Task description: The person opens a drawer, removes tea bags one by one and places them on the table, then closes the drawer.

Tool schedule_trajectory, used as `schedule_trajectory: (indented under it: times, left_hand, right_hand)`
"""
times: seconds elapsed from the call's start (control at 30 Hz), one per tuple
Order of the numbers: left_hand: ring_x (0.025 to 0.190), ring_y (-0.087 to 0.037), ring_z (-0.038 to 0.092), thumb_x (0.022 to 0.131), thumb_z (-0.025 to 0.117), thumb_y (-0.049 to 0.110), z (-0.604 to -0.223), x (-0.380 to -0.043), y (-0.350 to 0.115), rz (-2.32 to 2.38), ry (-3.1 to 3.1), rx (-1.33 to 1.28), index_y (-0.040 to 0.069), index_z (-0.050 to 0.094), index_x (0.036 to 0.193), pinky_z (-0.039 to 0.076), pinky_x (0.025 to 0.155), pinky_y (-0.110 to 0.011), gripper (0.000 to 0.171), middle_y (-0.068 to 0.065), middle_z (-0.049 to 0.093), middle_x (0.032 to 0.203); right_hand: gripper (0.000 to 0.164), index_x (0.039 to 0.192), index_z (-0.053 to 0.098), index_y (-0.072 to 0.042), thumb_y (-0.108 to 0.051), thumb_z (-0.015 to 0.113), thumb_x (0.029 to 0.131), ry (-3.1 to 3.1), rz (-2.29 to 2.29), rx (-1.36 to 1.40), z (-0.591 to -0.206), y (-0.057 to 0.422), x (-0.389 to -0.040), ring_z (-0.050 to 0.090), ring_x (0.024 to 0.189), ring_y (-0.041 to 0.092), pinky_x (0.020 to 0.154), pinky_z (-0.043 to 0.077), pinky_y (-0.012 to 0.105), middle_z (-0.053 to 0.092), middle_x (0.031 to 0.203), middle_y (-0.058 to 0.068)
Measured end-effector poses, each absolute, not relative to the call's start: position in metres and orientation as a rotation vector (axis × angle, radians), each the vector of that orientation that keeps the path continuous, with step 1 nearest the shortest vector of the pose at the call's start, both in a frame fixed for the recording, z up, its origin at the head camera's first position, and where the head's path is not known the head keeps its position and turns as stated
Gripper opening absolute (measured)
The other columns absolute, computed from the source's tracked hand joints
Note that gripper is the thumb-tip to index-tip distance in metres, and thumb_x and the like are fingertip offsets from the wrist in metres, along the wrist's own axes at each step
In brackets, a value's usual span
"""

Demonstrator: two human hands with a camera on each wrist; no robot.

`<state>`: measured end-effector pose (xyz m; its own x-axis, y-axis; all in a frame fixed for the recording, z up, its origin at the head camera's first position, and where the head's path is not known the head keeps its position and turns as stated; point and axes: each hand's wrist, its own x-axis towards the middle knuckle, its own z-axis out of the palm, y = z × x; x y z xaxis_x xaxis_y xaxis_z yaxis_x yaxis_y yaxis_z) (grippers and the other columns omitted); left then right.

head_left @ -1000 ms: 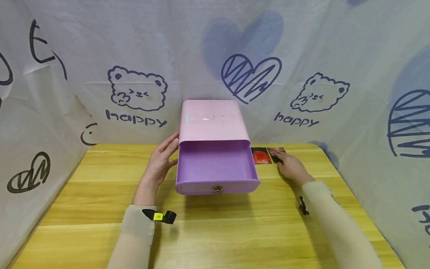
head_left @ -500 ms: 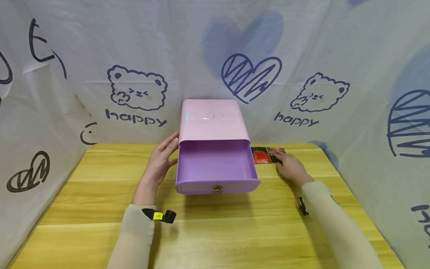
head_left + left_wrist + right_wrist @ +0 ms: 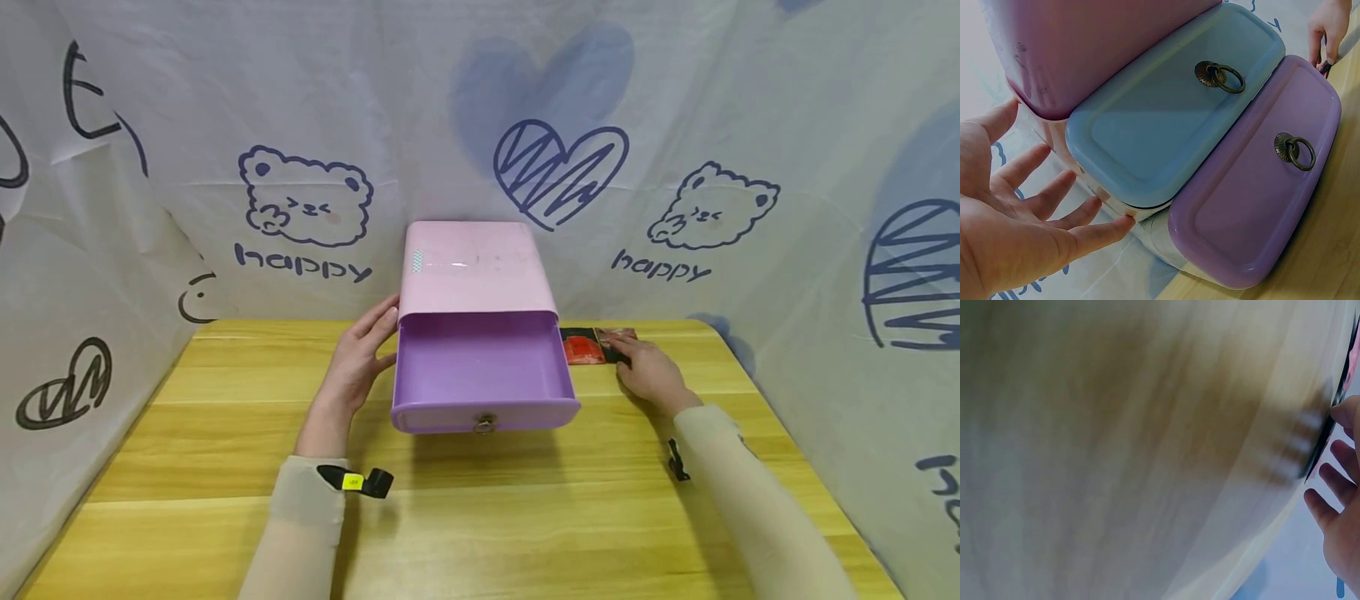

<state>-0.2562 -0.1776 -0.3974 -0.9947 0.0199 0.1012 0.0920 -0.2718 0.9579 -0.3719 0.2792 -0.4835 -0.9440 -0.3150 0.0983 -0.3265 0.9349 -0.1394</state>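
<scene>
A pink drawer cabinet (image 3: 476,267) stands at the back middle of the table. Its top drawer (image 3: 483,367) is pulled out, showing a bare purple inside. In the left wrist view, the blue middle drawer (image 3: 1172,119) and purple bottom drawer (image 3: 1260,175) are closed, each with a bronze ring pull. My left hand (image 3: 356,362) rests its spread fingertips against the cabinet's left side. To the right, my right hand (image 3: 652,375) lays its fingers on a flat dark and reddish packet (image 3: 617,333). A second flat red-and-black packet (image 3: 582,346) lies beside it, against the cabinet. Their exact kind is unclear.
The wooden table (image 3: 487,525) extends in front of the cabinet. White cloth (image 3: 420,108) printed with hearts and bears hangs behind and at both sides. The opened drawer juts out over the table between my hands.
The packet under my right hand has slid slightly left, closing the small gap to the other packet. My left hand and the drawer have stayed in place.
</scene>
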Motion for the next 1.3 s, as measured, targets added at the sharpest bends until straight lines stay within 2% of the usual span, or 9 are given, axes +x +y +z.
schedule_trajectory:
  times: [0.23, 0.53, 0.67, 0.8, 0.97, 1.07, 1.17, 1.3]
  left_hand:
    - [0.119, -0.019, 0.038, 0.087, 0.059, 0.039, -0.398, -0.257, -0.177, -2.474, -1.869, -0.139, 0.021, 0.047, 0.133, 0.035, 0.097, -0.055, 0.051, -0.004, 0.039, 0.140]
    - [0.120, -0.019, 0.038, 0.087, 0.058, 0.039, -0.399, -0.257, -0.176, -2.471, -1.869, -0.133, 0.022, 0.047, 0.133, 0.033, 0.097, -0.056, 0.051, -0.005, 0.039, 0.140]
    - [0.120, -0.019, 0.037, 0.087, 0.058, 0.039, -0.399, -0.257, -0.177, -2.467, -1.875, -0.137, 0.022, 0.046, 0.133, 0.033, 0.098, -0.056, 0.051, -0.005, 0.039, 0.140]
    - [0.120, -0.019, 0.037, 0.087, 0.058, 0.039, -0.400, -0.257, -0.177, -2.468, -1.873, -0.138, 0.022, 0.046, 0.133, 0.033, 0.098, -0.056, 0.051, -0.005, 0.039, 0.140]
    - [0.120, -0.019, 0.037, 0.087, 0.058, 0.039, -0.401, -0.258, -0.177, -2.466, -1.873, -0.132, 0.023, 0.047, 0.133, 0.033, 0.098, -0.056, 0.050, -0.005, 0.039, 0.140]
    - [0.120, -0.019, 0.037, 0.087, 0.058, 0.039, -0.401, -0.258, -0.177, -2.461, -1.879, -0.132, 0.023, 0.047, 0.133, 0.032, 0.098, -0.057, 0.050, -0.005, 0.039, 0.140]
    - [0.120, -0.019, 0.037, 0.087, 0.058, 0.039, -0.400, -0.258, -0.177, -2.459, -1.881, -0.131, 0.023, 0.047, 0.133, 0.032, 0.098, -0.057, 0.050, -0.005, 0.039, 0.140]
    - [0.120, -0.019, 0.037, 0.087, 0.059, 0.040, -0.399, -0.257, -0.177, -2.461, -1.881, -0.139, 0.023, 0.046, 0.134, 0.033, 0.098, -0.056, 0.052, -0.005, 0.038, 0.141]
  right_hand:
    - [0.053, 0.139, 0.037, -0.015, -0.019, 0.052, 0.088, -2.927, 0.373, 0.493, -0.474, 0.281, -0.369, 0.033, 0.123, 0.035, 0.100, 0.031, 0.056, 0.037, 0.141, 0.013]
    - [0.057, 0.138, 0.037, -0.019, -0.016, 0.058, 0.085, -2.683, 0.444, 0.602, -0.444, 0.271, -0.358, 0.046, 0.110, 0.031, 0.091, 0.041, 0.055, 0.042, 0.137, 0.013]
    - [0.059, 0.139, 0.037, -0.022, -0.015, 0.059, 0.084, -2.608, 0.461, 0.628, -0.427, 0.259, -0.345, 0.044, 0.112, 0.028, 0.092, 0.041, 0.053, 0.043, 0.136, 0.010]
    - [0.057, 0.136, 0.042, -0.022, -0.015, 0.061, 0.083, -2.477, 0.498, 0.682, -0.412, 0.247, -0.332, 0.039, 0.118, 0.024, 0.092, 0.042, 0.051, 0.046, 0.133, 0.007]
    - [0.050, 0.130, 0.049, -0.016, -0.015, 0.061, 0.082, -2.280, 0.547, 0.795, -0.396, 0.233, -0.316, 0.046, 0.109, 0.019, 0.074, 0.052, 0.042, 0.050, 0.128, 0.005]
    - [0.047, 0.128, 0.051, -0.015, -0.016, 0.060, 0.081, -2.184, 0.562, 0.856, -0.387, 0.225, -0.308, 0.050, 0.097, 0.017, 0.062, 0.052, 0.036, 0.052, 0.126, 0.004]
    - [0.045, 0.126, 0.053, -0.013, -0.018, 0.058, 0.081, -2.100, 0.570, 0.914, -0.379, 0.218, -0.300, 0.051, 0.098, 0.018, 0.066, 0.051, 0.037, 0.053, 0.124, 0.005]
    - [0.042, 0.123, 0.055, -0.010, -0.018, 0.057, 0.082, -1.995, 0.592, 1.008, -0.367, 0.207, -0.288, 0.048, 0.108, 0.021, 0.085, 0.046, 0.039, 0.055, 0.121, 0.006]
